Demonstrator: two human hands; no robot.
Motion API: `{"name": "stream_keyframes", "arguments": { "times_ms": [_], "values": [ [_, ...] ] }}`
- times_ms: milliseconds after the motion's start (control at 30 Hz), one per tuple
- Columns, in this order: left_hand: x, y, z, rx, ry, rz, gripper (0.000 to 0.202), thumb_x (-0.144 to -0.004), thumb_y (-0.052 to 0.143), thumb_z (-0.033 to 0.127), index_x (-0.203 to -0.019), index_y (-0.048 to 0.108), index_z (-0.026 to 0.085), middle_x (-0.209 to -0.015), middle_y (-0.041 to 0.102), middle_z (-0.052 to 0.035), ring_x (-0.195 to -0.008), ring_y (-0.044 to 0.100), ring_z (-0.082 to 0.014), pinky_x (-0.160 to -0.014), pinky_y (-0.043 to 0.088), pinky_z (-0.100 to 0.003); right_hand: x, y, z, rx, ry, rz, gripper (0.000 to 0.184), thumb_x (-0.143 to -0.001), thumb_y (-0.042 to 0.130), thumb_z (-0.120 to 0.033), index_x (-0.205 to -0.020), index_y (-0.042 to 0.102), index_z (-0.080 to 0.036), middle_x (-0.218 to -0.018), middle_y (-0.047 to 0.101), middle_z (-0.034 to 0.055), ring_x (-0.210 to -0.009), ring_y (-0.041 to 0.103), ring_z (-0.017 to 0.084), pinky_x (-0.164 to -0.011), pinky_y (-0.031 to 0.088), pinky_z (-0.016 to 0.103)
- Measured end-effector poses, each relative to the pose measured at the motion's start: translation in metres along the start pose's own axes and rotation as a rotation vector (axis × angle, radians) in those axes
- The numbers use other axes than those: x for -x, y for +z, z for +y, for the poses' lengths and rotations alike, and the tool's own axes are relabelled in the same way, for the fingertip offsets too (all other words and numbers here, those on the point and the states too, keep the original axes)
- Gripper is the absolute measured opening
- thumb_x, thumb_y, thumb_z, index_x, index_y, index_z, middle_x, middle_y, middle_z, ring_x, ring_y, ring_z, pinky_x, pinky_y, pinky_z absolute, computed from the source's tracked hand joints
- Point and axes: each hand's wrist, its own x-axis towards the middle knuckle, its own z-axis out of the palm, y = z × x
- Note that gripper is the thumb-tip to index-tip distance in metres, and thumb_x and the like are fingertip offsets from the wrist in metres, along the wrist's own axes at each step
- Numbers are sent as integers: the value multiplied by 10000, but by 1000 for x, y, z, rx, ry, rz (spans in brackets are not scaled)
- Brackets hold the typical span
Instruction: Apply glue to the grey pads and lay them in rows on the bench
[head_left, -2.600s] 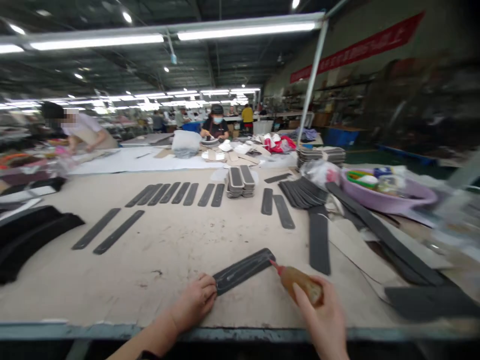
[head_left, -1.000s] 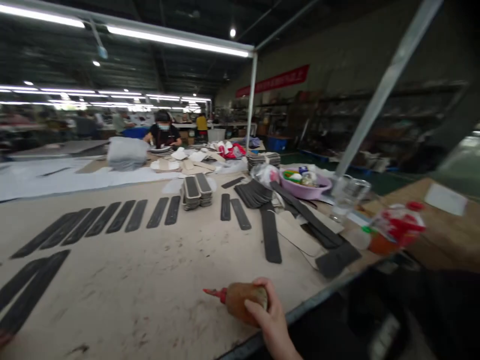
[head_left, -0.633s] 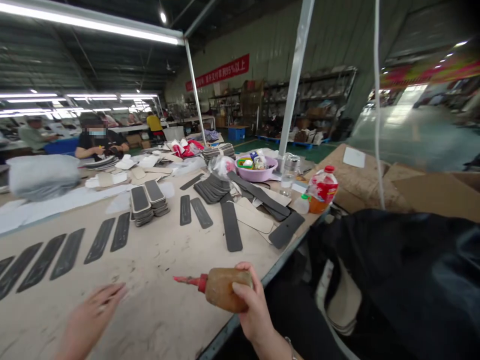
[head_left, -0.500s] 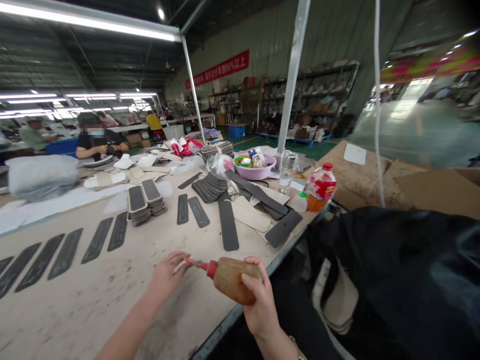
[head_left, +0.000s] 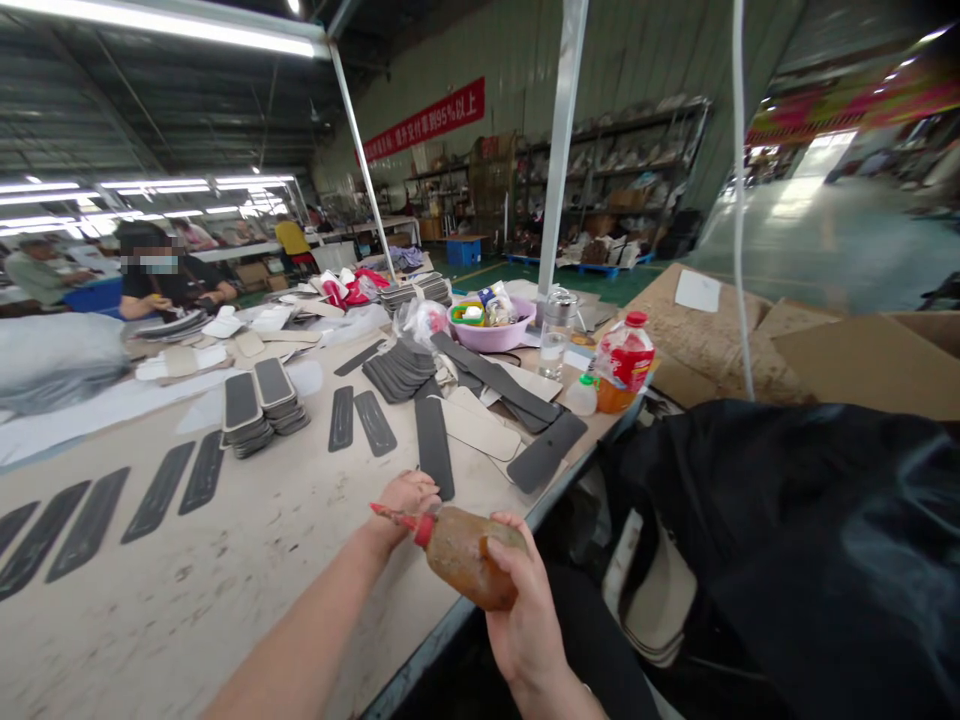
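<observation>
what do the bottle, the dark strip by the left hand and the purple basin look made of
Bottle in the right hand: probably plastic, grimy and translucent, amber showing through.
Dark strip by the left hand: flat, matte sheet, maybe foam or synthetic leather; can't tell which.
Purple basin: likely moulded plastic, smooth and one even colour.

Desk point(head_left: 262, 560): row of strips point(head_left: 88, 525) left, stacked pieces point(head_left: 262, 412) behind its right end, fanned strips point(head_left: 400, 370) farther right. Basin point(head_left: 491, 338) behind and right of those; then jar point(head_left: 556, 340), drink bottle point(head_left: 625, 362) rightward. Squeeze bottle point(head_left: 472, 555) in right hand point(head_left: 525, 610).
</observation>
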Motion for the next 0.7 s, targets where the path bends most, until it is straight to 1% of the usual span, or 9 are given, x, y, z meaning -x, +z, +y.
{"name": "stream_keyframes", "arguments": {
  "times_ms": [100,167,233,267,367,433,500,600,700],
  "values": [
    [-5,-7,3,-9,16,7,248,-928,506,331,-813,637,155,-854,667,-16,-800,633,-136,-766,537,-307,0,-1,3,-11,22,-20,400,-605,757,-344,-912,521,-244,-794,630,-7,-719,599,206,-604,485,288],
    [-2,-18,7,-25,1,58,333,-953,409,301,-750,633,161,-803,653,-6,-787,629,-134,-764,527,-257,-1,-2,5,-11,16,-15,403,-609,758,-336,-925,524,-247,-809,635,-7,-725,600,202,-603,483,282],
    [11,-35,13,-46,-29,132,365,-955,342,271,-769,636,163,-842,652,-24,-840,627,-146,-801,517,-246,-2,-3,6,-7,0,4,402,-608,759,-333,-925,526,-248,-820,633,-11,-737,604,201,-612,485,279],
    [24,-45,15,-57,-47,168,339,-950,346,259,-815,639,158,-890,653,-41,-880,624,-158,-831,514,-267,-2,-3,6,-3,-8,14,402,-602,762,-334,-917,527,-247,-820,631,-14,-742,604,199,-617,486,278],
    [88,-81,22,-115,-95,242,238,-933,412,235,-908,641,175,-966,661,-76,-915,626,-162,-868,518,-309,-2,-3,6,26,0,9,401,-593,767,-332,-902,527,-243,-809,632,-22,-720,599,181,-628,483,267],
    [146,-103,26,-177,-108,242,208,-924,440,214,-923,647,196,-955,673,-63,-884,644,-148,-845,529,-277,0,-2,9,71,19,-26,402,-597,769,-329,-903,524,-241,-785,630,-23,-688,588,172,-611,473,259],
    [207,-120,30,-231,-125,192,196,-911,460,198,-935,654,216,-957,688,-48,-871,658,-137,-819,536,-239,3,-2,14,145,29,-55,413,-596,776,-332,-908,523,-237,-770,623,-21,-678,580,175,-590,465,258],
    [283,-134,42,-282,-189,91,216,-891,464,183,-925,669,245,-952,703,-37,-877,661,-143,-804,540,-228,11,0,31,318,-5,-112,444,-587,794,-345,-919,525,-225,-757,613,-14,-664,566,179,-582,459,266],
    [329,-136,55,-326,-236,84,238,-887,454,173,-914,677,250,-932,713,-36,-848,664,-142,-784,544,-222,23,3,53,500,-75,-215,416,-634,774,-337,-947,528,-217,-756,610,-15,-663,560,171,-610,464,268]
  ]
}}
